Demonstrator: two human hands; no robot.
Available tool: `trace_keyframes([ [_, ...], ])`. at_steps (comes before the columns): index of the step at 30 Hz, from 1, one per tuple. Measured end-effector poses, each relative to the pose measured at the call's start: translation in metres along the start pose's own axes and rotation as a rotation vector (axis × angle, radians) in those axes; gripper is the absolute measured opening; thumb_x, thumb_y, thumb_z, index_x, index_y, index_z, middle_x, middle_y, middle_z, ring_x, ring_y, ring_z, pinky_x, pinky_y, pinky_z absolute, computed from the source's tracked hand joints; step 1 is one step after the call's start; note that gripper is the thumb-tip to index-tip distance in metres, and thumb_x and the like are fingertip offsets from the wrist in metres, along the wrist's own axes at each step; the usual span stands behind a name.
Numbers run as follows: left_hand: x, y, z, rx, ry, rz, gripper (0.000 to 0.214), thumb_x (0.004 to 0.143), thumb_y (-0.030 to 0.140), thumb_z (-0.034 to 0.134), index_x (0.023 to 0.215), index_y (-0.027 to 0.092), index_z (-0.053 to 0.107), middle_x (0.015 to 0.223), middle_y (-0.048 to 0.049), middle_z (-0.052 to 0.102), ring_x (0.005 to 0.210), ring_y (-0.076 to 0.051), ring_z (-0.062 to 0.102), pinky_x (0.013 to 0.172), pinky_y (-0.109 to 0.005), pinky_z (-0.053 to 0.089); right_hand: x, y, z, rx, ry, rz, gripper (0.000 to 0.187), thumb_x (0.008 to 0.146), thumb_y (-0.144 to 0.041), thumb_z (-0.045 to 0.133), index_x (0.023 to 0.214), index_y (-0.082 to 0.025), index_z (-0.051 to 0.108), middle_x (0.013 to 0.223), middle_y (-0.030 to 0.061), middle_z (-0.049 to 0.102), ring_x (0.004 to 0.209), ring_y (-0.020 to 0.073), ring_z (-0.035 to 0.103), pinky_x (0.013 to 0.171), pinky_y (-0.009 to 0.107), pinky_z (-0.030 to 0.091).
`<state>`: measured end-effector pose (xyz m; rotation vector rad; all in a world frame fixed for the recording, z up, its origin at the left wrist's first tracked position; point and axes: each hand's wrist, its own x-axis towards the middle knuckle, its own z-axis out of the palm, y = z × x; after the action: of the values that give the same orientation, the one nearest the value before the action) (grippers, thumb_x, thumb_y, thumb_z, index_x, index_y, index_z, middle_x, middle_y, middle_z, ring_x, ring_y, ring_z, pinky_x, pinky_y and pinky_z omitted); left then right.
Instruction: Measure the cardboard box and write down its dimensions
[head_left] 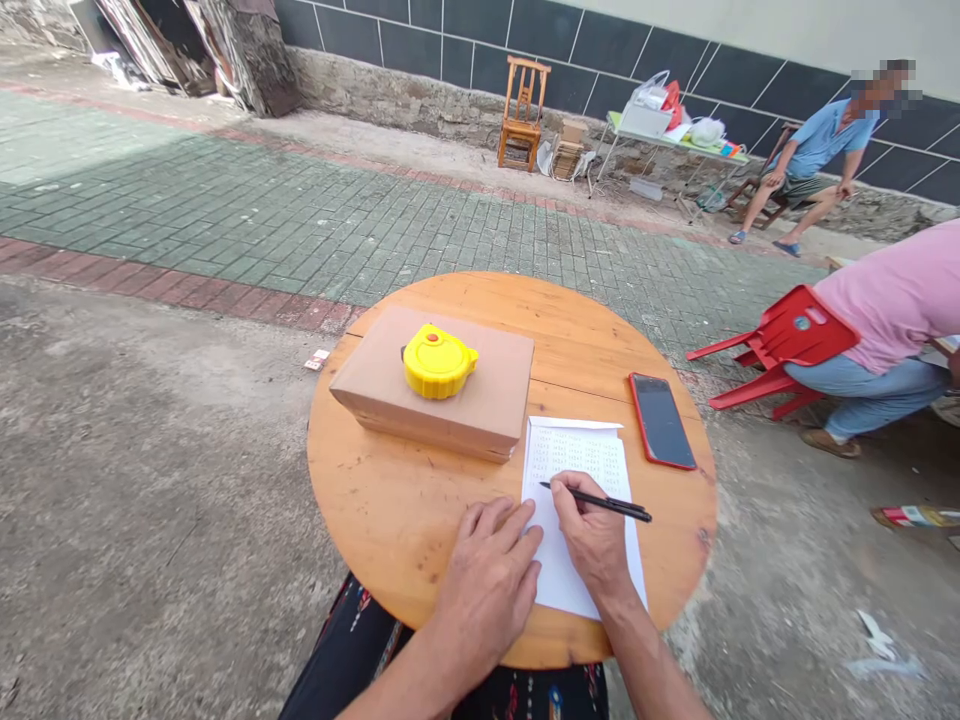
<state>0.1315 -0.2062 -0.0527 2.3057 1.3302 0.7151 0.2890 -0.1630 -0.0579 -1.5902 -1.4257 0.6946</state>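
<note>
My right hand grips a black pen, its tip near the left side of a white sheet of paper. Rows of small handwriting fill the upper part of the sheet; the marks are too small to read. Flat on the round wooden table, my left hand lies with its fingers stretched out, fingertips at the paper's left edge. Beyond it sits a closed brown cardboard box with a yellow tape measure on top. A phone in a red case lies right of the paper.
A person in pink sits at the right on a red plastic chair. Across the brick paving, a person in blue sits beside a folding table loaded with bags. A wooden chair stands by the wall.
</note>
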Motion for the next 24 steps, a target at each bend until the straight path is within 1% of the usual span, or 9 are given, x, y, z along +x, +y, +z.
trace_keyframes([
  [8,0.0011,0.0016,-0.0015,0.002,0.004,-0.015,0.028,0.085,0.014,0.054,0.111,0.023,0.061,0.135,0.0003,0.058,0.120,-0.027,0.047,0.104,-0.051,0.039,0.0000,0.0012,0.0004,-0.011,-0.013,-0.020,0.020,0.089,-0.033,0.052,0.076,-0.021,0.061,0.066,-0.0013,0.061,0.059,0.0143,0.054,0.054,0.025,0.042],
  [17,0.0012,0.0007,-0.0006,-0.019,0.014,-0.012,0.029,0.085,0.014,0.054,0.111,0.024,0.061,0.135,0.0012,0.058,0.120,-0.026,0.047,0.104,-0.050,0.039,0.0005,-0.0014,0.0006,-0.022,-0.010,-0.039,0.021,0.090,-0.033,0.052,0.076,-0.021,0.061,0.067,-0.0016,0.061,0.060,0.0142,0.055,0.058,0.025,0.045],
  [24,0.0013,0.0010,-0.0021,-0.020,0.023,-0.006,0.028,0.085,0.014,0.055,0.110,0.024,0.062,0.134,0.0001,0.059,0.119,-0.027,0.047,0.103,-0.050,0.040,0.0003,-0.0025,-0.0002,-0.026,-0.014,-0.041,0.020,0.090,-0.032,0.052,0.075,-0.021,0.061,0.067,-0.0017,0.062,0.060,0.0143,0.056,0.060,0.025,0.046],
])
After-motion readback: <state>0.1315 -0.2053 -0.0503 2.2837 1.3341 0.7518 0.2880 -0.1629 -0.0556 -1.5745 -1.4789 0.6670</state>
